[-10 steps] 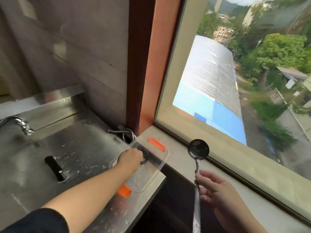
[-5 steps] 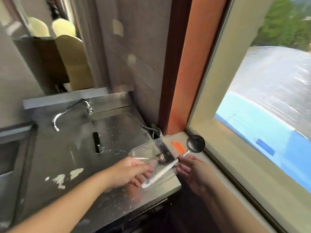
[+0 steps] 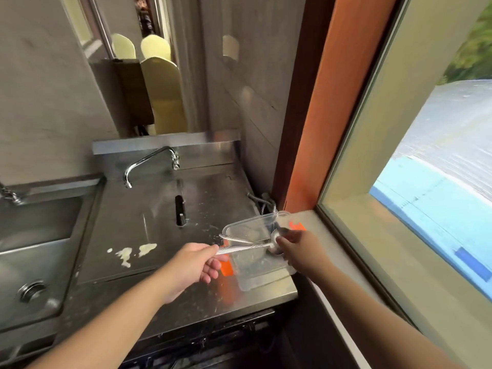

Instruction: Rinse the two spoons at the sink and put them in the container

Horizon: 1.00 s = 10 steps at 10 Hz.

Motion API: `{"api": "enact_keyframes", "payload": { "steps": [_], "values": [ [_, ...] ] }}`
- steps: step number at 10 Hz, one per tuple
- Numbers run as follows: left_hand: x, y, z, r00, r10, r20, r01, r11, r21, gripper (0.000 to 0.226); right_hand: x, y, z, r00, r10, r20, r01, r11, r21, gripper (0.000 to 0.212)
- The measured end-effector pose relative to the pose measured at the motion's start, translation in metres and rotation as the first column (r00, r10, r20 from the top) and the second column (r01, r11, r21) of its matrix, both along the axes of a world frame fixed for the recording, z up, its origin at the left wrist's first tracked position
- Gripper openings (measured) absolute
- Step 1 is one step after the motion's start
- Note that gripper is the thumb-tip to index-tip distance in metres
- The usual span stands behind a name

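A clear plastic container [image 3: 252,221] with orange clips sits on the right end of the steel counter. Two metal spoons lie across its top, handles pointing left. The upper spoon [image 3: 241,237] rests on the rim with its bowl beside my right hand. The lower spoon [image 3: 246,247] is held at both ends. My left hand [image 3: 195,265] grips its handle tip. My right hand [image 3: 299,249] pinches its bowl end over the container's right side.
A steel sink basin [image 3: 34,249] with a drain [image 3: 31,291] lies at the far left. A curved faucet [image 3: 149,159] stands at the back. The counter [image 3: 119,209] has a dark slot [image 3: 180,209] and white residue [image 3: 133,253]. A window sill [image 3: 354,251] runs along the right.
My right hand brought its spoon from above the sill down over the container. My left hand moved off the spoon in the container and took this spoon's handle. The view swung left.
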<state>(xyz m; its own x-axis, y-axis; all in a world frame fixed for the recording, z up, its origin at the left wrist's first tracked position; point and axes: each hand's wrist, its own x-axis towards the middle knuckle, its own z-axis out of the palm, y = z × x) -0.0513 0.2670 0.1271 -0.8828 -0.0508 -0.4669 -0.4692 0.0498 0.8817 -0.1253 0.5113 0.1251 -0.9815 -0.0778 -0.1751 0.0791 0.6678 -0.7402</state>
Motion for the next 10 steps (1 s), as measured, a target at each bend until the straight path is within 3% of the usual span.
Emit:
{"api": "enact_keyframes", "payload": {
  "steps": [1,3,5,6,7,8,9,10],
  "values": [
    [-0.012,-0.003,-0.008,1.000,-0.023,0.021,0.026,0.994,-0.105,0.036,-0.007,-0.006,-0.005,0.946,0.277,-0.168,-0.201,0.908,0.367,0.027],
    [-0.026,0.003,-0.021,0.990,-0.104,0.096,0.116,0.986,-0.121,0.041,-0.025,-0.030,-0.039,0.873,0.464,0.152,-0.454,0.656,0.603,0.040],
    [-0.032,0.018,-0.029,0.973,-0.211,0.088,0.227,0.937,-0.265,0.055,-0.030,-0.038,-0.050,0.767,0.543,0.342,-0.620,0.491,0.612,0.035],
    [-0.033,0.021,-0.033,0.949,-0.298,0.100,0.310,0.833,-0.459,0.055,-0.032,-0.043,-0.050,0.755,0.524,0.394,-0.647,0.500,0.576,0.035],
    [-0.030,0.022,-0.039,0.923,-0.361,0.133,0.368,0.729,-0.577,0.056,-0.028,-0.043,-0.046,0.703,0.528,0.477,-0.705,0.425,0.567,0.036],
    [-0.025,0.023,-0.048,0.913,-0.375,0.158,0.387,0.682,-0.620,0.058,-0.034,-0.042,-0.053,0.649,0.558,0.517,-0.734,0.280,0.619,0.034],
    [-0.020,0.026,-0.052,0.929,-0.340,0.147,0.355,0.705,-0.614,0.058,-0.037,-0.043,-0.051,0.695,0.534,0.481,-0.703,0.367,0.609,0.033],
    [-0.017,0.025,-0.052,0.962,-0.254,0.098,0.265,0.799,-0.540,0.058,-0.035,-0.044,-0.051,0.762,0.414,0.497,-0.633,0.639,0.438,0.034]
  ]
}}
